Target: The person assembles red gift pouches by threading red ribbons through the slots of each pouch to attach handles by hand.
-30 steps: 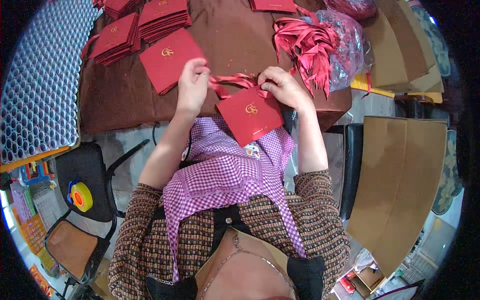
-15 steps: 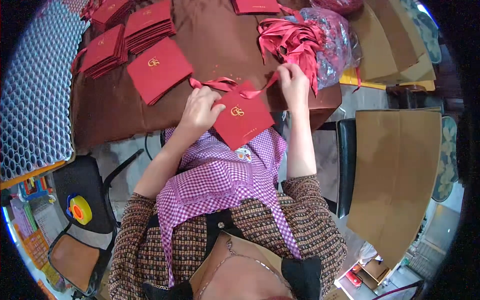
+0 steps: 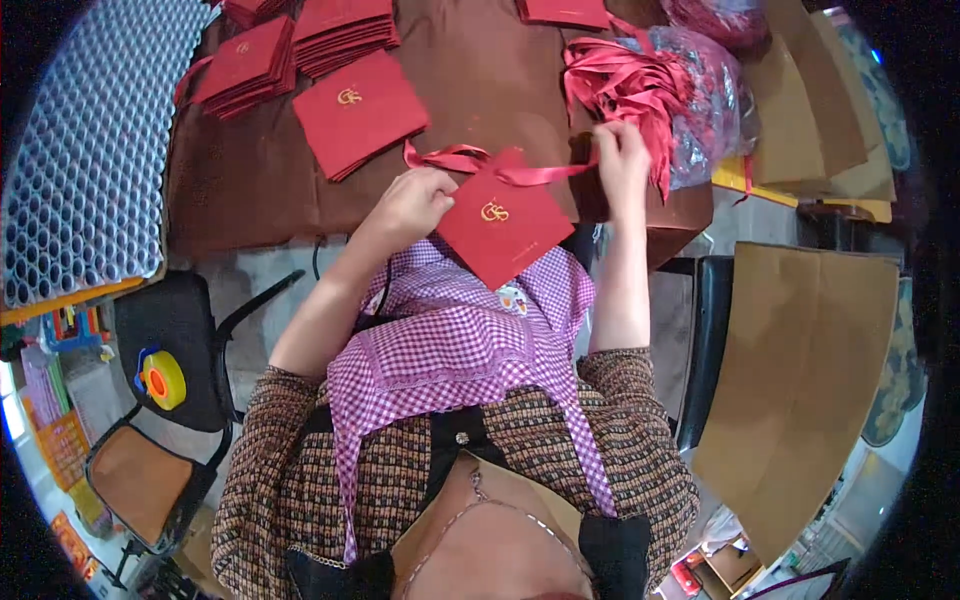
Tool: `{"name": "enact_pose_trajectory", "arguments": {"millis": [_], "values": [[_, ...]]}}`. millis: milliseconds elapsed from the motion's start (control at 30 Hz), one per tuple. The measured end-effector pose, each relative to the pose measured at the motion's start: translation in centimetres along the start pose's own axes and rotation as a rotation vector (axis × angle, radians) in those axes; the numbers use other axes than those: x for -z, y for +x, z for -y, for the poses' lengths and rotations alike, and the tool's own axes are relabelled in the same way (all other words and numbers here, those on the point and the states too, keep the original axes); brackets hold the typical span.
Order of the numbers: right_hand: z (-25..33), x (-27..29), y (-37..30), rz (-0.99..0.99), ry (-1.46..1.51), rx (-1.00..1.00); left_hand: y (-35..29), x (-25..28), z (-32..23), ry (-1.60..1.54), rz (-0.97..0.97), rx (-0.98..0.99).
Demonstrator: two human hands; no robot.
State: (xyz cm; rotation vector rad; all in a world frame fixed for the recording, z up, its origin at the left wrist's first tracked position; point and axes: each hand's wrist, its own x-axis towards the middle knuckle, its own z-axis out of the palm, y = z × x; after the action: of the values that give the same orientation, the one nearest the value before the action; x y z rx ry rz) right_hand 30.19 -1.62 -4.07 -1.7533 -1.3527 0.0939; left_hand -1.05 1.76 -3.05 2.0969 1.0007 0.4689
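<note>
Brown-covered table [image 3: 480, 80]: red card held at the near edge

At far left, card stacks [image 3: 360, 110] lie on the cloth; at far right, a ribbon bundle [image 3: 625, 80] spills from a clear bag [image 3: 722, 110]. The left hand [image 3: 412, 207] has thumb and fingers clamped on the far-left edge of the red card [image 3: 505, 240]. The right hand [image 3: 625, 165] has its fingertips pinched together on a red ribbon [image 3: 545, 176]. The card overlaps the table's near edge, one corner pointing near, towards the person; its sides look almost equal, so no long axis can be told. The ribbon's long axis runs left to right across the far corner.

Compared with one second ago, the left hand has moved onto the card, and the right hand has left its far corner, moving right with the ribbon.
</note>
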Motion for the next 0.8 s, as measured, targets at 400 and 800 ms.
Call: {"name": "enact_pose_trajectory", "arguments": {"millis": [400,800], "values": [[10.9,-1.7,-3.9,0.430,0.143,0.379,2.3,0.2,-1.9,-0.105,0.102,0.049],[9.0,-2.9,-3.9,0.465,0.098,0.371,0.9,-0.1,0.2,-0.298,0.177,0.137]]}}
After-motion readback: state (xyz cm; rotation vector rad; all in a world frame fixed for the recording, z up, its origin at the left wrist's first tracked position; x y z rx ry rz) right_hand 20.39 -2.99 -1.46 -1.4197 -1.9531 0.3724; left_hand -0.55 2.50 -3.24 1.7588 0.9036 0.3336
